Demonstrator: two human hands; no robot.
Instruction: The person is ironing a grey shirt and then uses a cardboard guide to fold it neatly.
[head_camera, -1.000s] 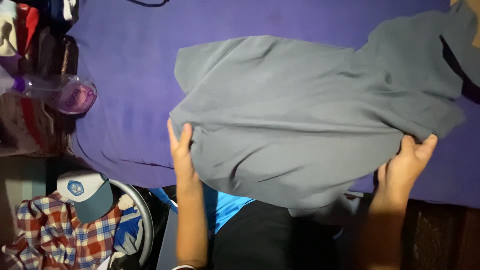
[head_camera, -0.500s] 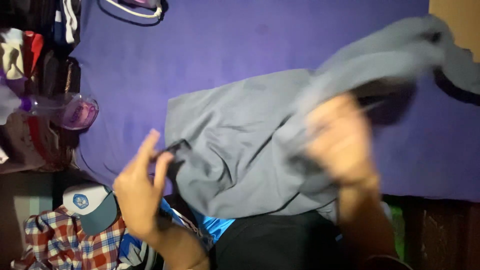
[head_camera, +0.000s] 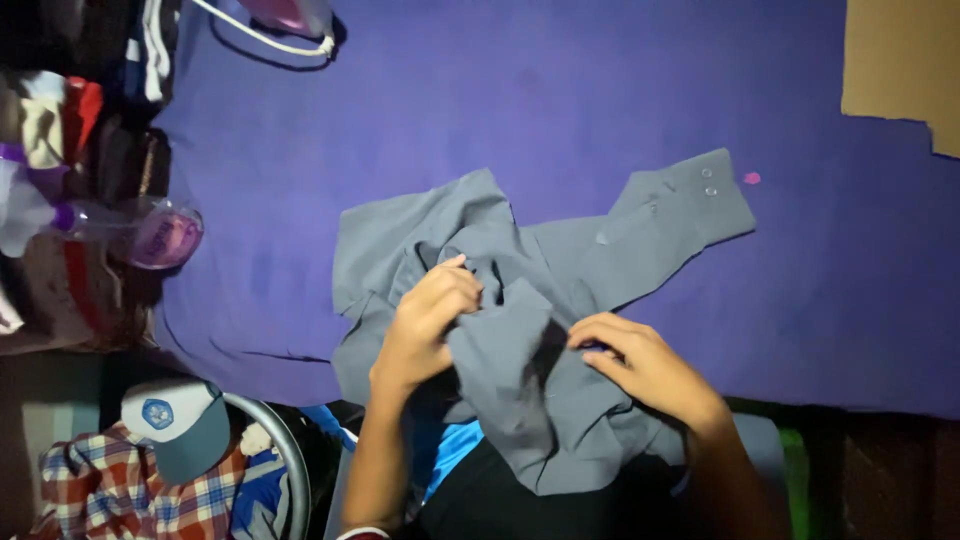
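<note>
While my left hand (head_camera: 425, 325) pinches the grey shirt (head_camera: 520, 300) with curled fingers, my right hand (head_camera: 640, 365) presses its folds, fingers bent.

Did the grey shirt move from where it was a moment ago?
Yes. The grey cloth shirt was spread wide across the purple cloth surface; now it is bunched toward the near edge, under the left hand and right hand.

The person's left hand (head_camera: 425, 320) and right hand (head_camera: 640, 365) are bare, with no rings or gloves showing. Both forearms are uncovered, with no sleeves reaching them. A narrow pale band (head_camera: 360, 533) circles the left wrist at the frame's lower edge. Below, a bright blue garment (head_camera: 455, 450) and dark black clothing (head_camera: 490, 505) cover the body.
</note>
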